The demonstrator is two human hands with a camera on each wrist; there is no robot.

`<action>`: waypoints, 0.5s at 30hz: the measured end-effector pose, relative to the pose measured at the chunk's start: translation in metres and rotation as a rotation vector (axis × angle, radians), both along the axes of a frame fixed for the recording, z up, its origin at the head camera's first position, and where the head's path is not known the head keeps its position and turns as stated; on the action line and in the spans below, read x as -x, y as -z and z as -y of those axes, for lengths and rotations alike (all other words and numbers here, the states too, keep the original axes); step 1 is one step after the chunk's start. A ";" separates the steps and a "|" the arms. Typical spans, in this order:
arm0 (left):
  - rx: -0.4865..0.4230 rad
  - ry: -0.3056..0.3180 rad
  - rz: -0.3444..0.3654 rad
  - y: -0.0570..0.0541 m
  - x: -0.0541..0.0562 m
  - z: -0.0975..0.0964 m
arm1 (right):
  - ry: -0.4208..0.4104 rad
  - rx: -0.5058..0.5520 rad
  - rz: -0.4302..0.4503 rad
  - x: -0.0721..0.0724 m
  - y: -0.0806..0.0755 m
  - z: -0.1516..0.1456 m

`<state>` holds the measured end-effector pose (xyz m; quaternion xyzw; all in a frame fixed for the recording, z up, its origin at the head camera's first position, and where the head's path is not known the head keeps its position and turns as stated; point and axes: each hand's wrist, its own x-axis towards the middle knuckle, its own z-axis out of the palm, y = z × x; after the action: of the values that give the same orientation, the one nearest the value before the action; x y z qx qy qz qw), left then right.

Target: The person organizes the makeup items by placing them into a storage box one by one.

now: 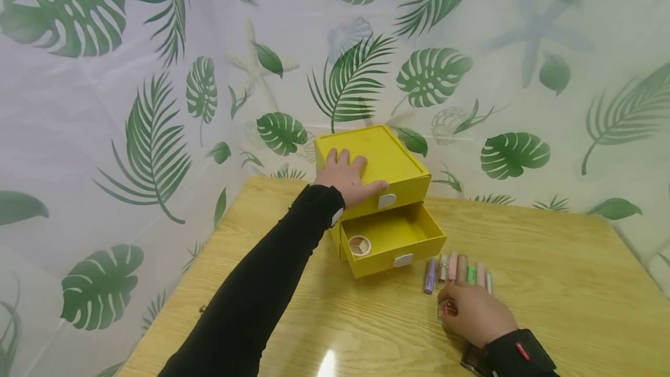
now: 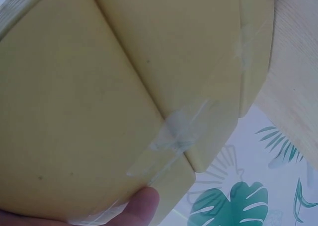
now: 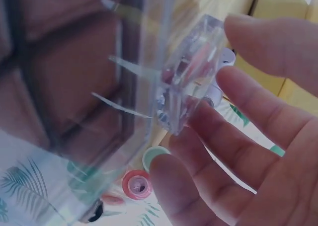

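My left hand rests with spread fingers on top of a yellow drawer box. Its lower drawer is pulled out, and a round three-colour compact lies in its left corner. Close to the drawer's right front, my right hand pinches a small clear case with something pinkish inside, between thumb and fingertips. Just beyond that hand stretches a row of cosmetic tubes, including a purple tube, a brown tube and a green tube.
A dark-framed palette with brownish pans looms large in the right wrist view; it lies by the right wrist. The box stands toward the back of the wooden table, before a leaf-printed curtain.
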<state>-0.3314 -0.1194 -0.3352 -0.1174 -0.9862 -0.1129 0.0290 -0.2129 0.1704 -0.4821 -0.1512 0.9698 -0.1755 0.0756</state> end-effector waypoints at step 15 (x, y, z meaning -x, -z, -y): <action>0.001 -0.006 0.000 0.006 0.006 0.000 | -0.008 -0.140 -0.055 -0.002 0.004 0.008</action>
<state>-0.3375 -0.1191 -0.3407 -0.1145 -0.9866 -0.1120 0.0294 -0.2107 0.1626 -0.4864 -0.1542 0.9809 -0.1025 0.0600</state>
